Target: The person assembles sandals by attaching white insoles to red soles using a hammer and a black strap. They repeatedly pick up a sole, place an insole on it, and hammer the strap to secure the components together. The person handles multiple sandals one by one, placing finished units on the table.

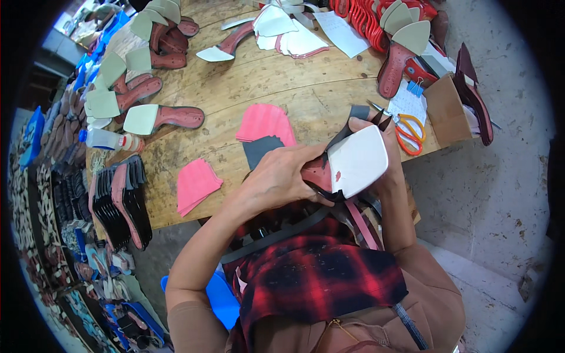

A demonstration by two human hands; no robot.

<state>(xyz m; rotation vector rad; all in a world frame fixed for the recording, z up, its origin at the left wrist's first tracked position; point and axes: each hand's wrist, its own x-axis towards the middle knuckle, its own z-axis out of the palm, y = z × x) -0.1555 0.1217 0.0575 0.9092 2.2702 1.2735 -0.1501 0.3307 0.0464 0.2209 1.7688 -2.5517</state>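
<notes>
Above the table's near edge, both hands grip one shoe insole [362,162] with a white front pad, a reddish-brown back part and black material along its edges. My left hand [279,176] closes around the reddish-brown part, thumb and fingers on either side. On the other side, my right hand [385,156] holds the pad's right edge, its fingers partly hidden behind the pad. Scissors with orange handles [410,134] lie just beyond my right hand. Left of the insole are a dark grey piece [261,151] and pink pieces [266,122].
A pink stack [198,185] lies near the wooden table's [235,88] front edge. Several insoles [179,116] line the left, beside a clear bottle [106,139]. Black-edged strips [126,203] hang over the left edge. A cardboard box [448,112] stands at right.
</notes>
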